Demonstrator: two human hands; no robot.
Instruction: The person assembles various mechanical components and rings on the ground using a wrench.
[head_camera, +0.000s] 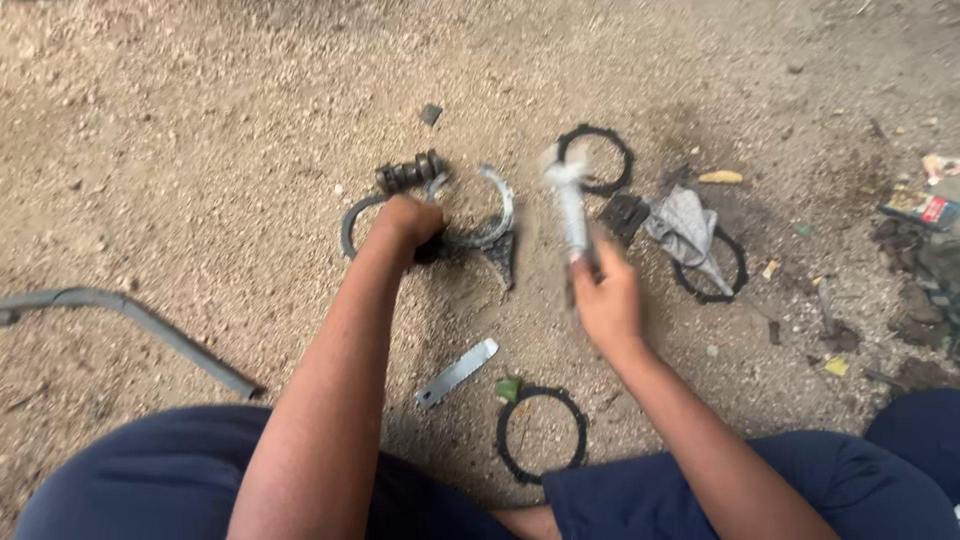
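Seemingly risky, the right hand (607, 300) swings a blurred hammer (568, 205) it grips, just beside the left hand (410, 222), fisted on a dark part (430, 250), so fingers could be struck.

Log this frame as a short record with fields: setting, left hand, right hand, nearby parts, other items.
setting: sandy gravel ground, seen from above a seated person's dark blue trousers
left hand: closed on a dark part, mostly hidden, resting on metal rings
right hand: gripping a pale cylindrical tool, motion-blurred
nearby parts: toothed black ring by the knees, another black ring beyond the tool, flat metal strip between the arms
other items: grey rag, bent grey pipe at left
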